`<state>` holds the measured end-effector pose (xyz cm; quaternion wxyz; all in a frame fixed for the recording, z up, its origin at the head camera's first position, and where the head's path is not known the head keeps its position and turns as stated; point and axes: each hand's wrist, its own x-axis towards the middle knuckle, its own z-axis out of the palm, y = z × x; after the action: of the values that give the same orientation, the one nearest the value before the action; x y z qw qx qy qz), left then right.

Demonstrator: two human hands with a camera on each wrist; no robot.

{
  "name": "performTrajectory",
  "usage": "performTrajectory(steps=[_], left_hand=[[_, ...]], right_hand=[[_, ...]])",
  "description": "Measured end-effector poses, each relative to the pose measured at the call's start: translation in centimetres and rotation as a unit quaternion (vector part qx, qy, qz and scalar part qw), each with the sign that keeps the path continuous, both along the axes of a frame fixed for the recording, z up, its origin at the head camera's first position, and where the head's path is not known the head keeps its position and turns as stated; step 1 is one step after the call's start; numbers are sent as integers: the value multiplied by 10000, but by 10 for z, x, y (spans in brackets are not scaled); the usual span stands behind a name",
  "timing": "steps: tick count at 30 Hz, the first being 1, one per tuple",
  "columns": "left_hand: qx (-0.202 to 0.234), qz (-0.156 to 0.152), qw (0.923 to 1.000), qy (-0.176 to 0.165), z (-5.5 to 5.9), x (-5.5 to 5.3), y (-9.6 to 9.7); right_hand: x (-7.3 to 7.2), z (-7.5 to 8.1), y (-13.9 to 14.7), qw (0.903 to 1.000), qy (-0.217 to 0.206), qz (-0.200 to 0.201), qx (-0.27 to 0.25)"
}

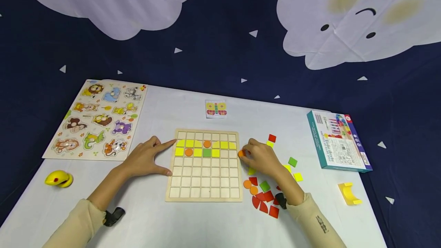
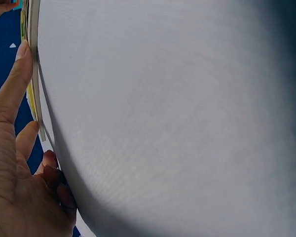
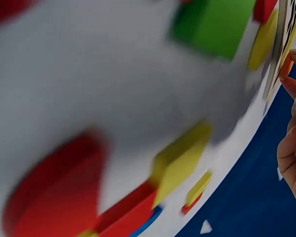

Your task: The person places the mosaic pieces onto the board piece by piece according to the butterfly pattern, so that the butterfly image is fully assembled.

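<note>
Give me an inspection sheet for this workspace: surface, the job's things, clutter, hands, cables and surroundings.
Surface: white-covered table.
Job's things: wooden grid board, tiles in its second and third rows from the far side; butterfly card beyond; loose tiles to its right.
Clutter: animal puzzle and yellow toy left; printed box and yellow arch piece right.
Hands: left hand touches the board's left edge; right hand pinches an orange disc at its right edge.
Cables: nothing seen.
Surroundings: dark blue cloud-patterned backdrop.
</note>
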<state>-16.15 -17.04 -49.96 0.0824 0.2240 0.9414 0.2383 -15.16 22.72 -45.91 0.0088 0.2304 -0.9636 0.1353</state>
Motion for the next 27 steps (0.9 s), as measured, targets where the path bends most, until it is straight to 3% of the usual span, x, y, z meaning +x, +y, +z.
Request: performTrajectory(steps=[6, 15, 27], left_hand=[[-7, -31, 10000, 20, 0, -1, 1], [-9, -18, 10000, -66, 2, -1, 2], [-16, 5, 10000, -35, 0, 0, 0]], right_hand=[[-4, -1, -22, 9992, 39, 390, 78], [-9, -5, -41, 9980, 24, 630, 84], [-7, -3, -55, 9990, -357, 189, -182]])
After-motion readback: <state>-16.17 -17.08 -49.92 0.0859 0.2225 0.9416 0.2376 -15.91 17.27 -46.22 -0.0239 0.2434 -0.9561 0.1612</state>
